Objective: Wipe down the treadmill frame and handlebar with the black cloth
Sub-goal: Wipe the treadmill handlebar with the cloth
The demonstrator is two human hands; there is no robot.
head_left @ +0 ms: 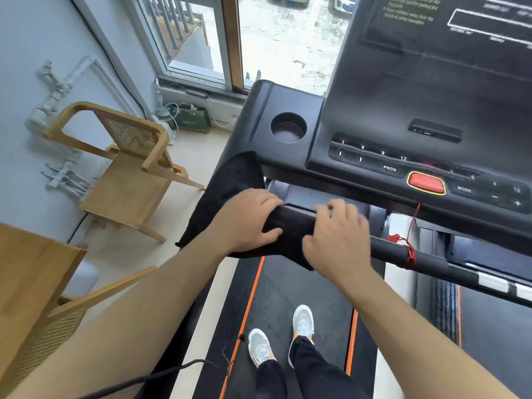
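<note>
In the head view, the black cloth (pixel 227 182) is seen draped over the left end of the handlebar (pixel 403 251), just below the front edge of the treadmill console (pixel 431 110). One flap of the cloth is raised against the console's left corner, and another hangs down below the bar toward the belt (pixel 302 286).

The cloth-covered bar is gripped by the left hand (pixel 244 220). Its fingers (pixel 267 201) are curled over the top of the cloth and the thumb is pressed in from the near side. Just to its right, the right hand (pixel 336 240) is closed around the bar at the cloth's right edge, with the fingers wrapped over the top and the thumb laid on the fabric. This hand is slightly blurred. A short stretch of wrapped cloth is left showing between the two hands.

Right of the right hand the bar is bare, and a red cord (pixel 410 249) is wound round it. On the console a round cup holder (pixel 288 127) is set at the left, and a red button (pixel 426 182) sits among the keys.

Two light shoes (pixel 303 322) are planted on the belt between orange stripes. A wooden chair (pixel 132 168) is placed by the wall at the left, near a window (pixel 201 38).
</note>
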